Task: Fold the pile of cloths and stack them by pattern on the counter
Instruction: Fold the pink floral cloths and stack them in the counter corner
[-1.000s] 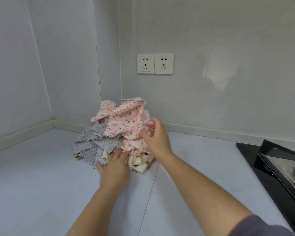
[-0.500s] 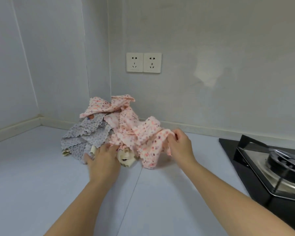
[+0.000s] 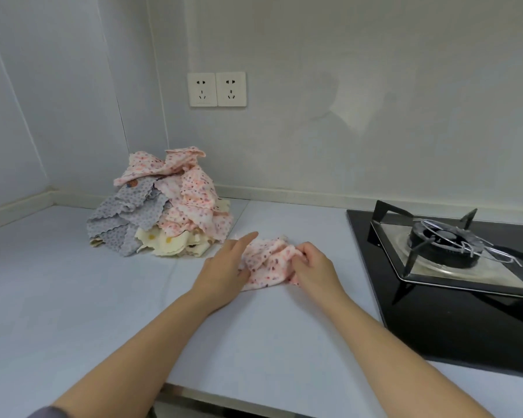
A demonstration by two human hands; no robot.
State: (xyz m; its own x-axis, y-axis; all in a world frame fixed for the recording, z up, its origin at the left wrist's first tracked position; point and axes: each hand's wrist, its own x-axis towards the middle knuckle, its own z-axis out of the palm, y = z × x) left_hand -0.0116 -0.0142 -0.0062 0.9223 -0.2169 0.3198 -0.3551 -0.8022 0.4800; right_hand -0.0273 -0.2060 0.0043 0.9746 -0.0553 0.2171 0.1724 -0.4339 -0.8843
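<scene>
One pink cloth is seen crumpled on the counter, near the pile, which is heaped in the corner behind and to the left. The cloth is kept between both hands, and its long axis runs from left to right. Its right end is pinched by the curled fingers of the right hand. The left hand is laid on its left end, with fingers mostly straight and loosely spread. Both hands are thus equally near, one at each end. A pull apart along this axis is probably needed next, so that the cloth is flattened for folding. The stove stands close on the right and is better avoided.
</scene>
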